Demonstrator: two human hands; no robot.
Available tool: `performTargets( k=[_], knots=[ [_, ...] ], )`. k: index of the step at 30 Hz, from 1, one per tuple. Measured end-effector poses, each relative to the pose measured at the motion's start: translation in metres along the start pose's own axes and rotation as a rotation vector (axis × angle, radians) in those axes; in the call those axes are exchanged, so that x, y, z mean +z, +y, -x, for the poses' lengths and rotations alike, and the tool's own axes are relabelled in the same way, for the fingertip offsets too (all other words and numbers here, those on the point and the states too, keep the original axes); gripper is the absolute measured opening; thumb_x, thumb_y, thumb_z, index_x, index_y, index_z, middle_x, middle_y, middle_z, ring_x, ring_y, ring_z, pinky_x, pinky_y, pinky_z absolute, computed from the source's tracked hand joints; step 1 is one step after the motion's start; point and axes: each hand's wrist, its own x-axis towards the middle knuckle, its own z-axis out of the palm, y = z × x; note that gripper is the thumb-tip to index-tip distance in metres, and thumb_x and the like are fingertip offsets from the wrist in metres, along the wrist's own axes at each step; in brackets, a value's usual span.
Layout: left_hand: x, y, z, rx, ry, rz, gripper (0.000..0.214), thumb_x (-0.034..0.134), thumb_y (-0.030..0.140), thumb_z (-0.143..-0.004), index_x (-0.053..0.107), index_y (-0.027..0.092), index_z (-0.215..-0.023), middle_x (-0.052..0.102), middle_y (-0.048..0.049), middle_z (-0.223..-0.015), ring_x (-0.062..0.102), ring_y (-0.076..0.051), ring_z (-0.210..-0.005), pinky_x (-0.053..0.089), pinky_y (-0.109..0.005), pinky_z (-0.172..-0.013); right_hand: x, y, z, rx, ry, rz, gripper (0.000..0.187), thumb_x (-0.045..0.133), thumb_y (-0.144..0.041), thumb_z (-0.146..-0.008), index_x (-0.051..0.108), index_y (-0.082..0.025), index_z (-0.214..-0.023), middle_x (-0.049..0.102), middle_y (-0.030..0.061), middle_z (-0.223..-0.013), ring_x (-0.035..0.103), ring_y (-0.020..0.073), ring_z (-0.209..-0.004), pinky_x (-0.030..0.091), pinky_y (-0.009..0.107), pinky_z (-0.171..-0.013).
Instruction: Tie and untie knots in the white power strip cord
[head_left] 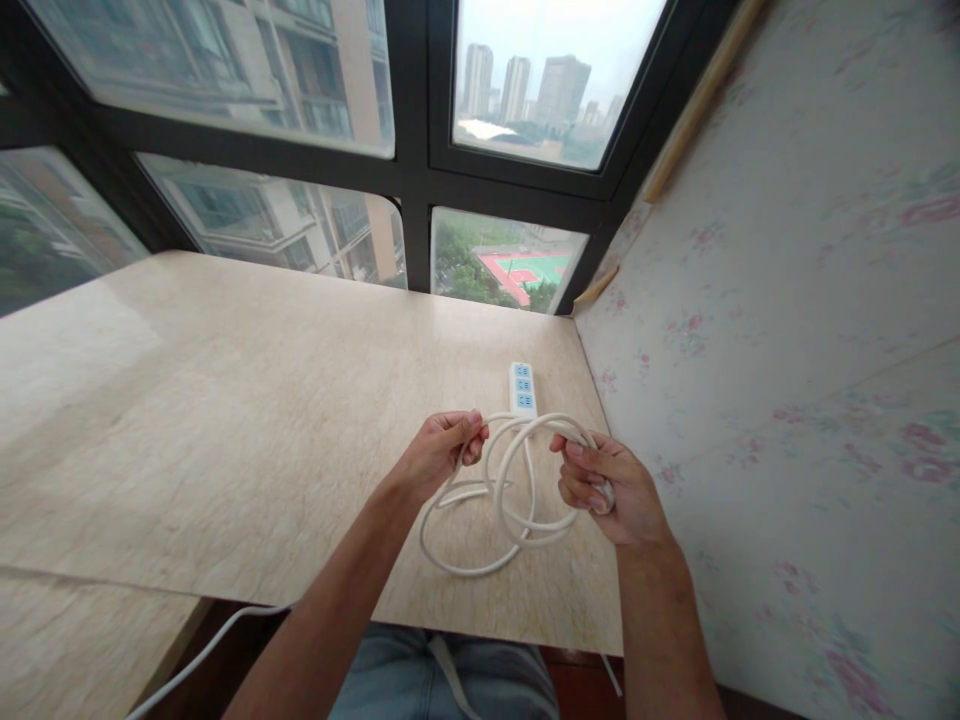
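Observation:
A white power cord (501,480) hangs in loose loops between my two hands over the stone-look sill. My left hand (451,442) pinches one strand of it at the left of the loops. Several coils are gathered in my right hand (604,485), whose fingers are wrapped round them, with a thicker white end showing at the palm. Just beyond the loops lies a white power strip (523,390) with blue socket faces, flat on the sill. Where the cord meets the strip is partly hidden by the loops.
The beige sill (247,420) stretches left and forward to dark window frames (417,180). A flowered papered wall (810,380) closes off the right side. Another white cable (217,640) hangs past the sill's front edge, at the lower left. My legs (450,675) are against the front edge.

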Motion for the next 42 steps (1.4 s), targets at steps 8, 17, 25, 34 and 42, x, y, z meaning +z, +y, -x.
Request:
performTargets(
  k=[8,17,25,34,42],
  knots=[
    [-0.002,-0.010,-0.009,0.173,0.004,-0.081,0.041,0.070,0.053,-0.075,0.070,0.012,-0.082,0.063,-0.0040,-0.067,0.057,-0.012,-0.061,0.042,-0.024,-0.060,0.006,-0.002,-0.001,-0.180,0.114,-0.071,0.017,0.074,-0.030,-0.072,0.067,-0.015,-0.078,0.026,-0.0120,-0.045,0.023,0.0013,-0.031,0.023,0.017,-0.037],
    [-0.046,-0.028,0.005,0.172,0.029,-0.864,0.039,0.050,0.052,-0.089,0.068,0.018,-0.096,0.070,-0.0073,-0.094,0.063,-0.022,-0.092,0.046,-0.035,-0.084,0.008,-0.005,-0.007,-0.419,0.209,-0.254,0.015,0.073,-0.023,-0.071,0.067,-0.016,-0.082,0.028,-0.0124,-0.046,0.023,0.0012,-0.033,0.028,0.016,-0.038],
    [-0.051,-0.049,-0.017,0.345,0.235,-0.852,0.036,0.050,0.052,-0.088,0.064,0.019,-0.087,0.071,-0.0076,-0.091,0.065,-0.023,-0.093,0.048,-0.035,-0.085,0.022,-0.011,-0.020,-0.591,0.229,-0.411,0.010,0.067,-0.020,-0.077,0.064,-0.016,-0.085,0.026,-0.0125,-0.048,0.022,0.0025,-0.035,0.030,0.016,-0.041],
    [0.009,-0.054,-0.022,0.006,0.208,-0.103,0.042,0.064,0.047,-0.079,0.054,0.016,-0.105,0.071,-0.0067,-0.076,0.070,-0.022,-0.067,0.055,-0.041,-0.071,0.038,0.029,-0.049,-0.662,0.365,-0.505,0.012,0.066,-0.024,-0.080,0.055,-0.021,-0.085,0.030,-0.0123,-0.054,0.034,0.0048,-0.042,0.041,0.021,-0.054],
    [-0.006,-0.039,-0.020,-0.058,-0.035,0.158,0.032,0.073,0.032,-0.069,0.066,0.013,-0.095,0.071,-0.0137,-0.100,0.066,-0.024,-0.096,0.046,-0.038,-0.091,0.034,0.071,-0.057,-0.548,0.448,-0.621,0.012,0.065,-0.026,-0.080,0.054,-0.023,-0.078,0.056,-0.0094,-0.064,0.064,0.0118,-0.070,0.050,0.037,-0.084]
  ],
)
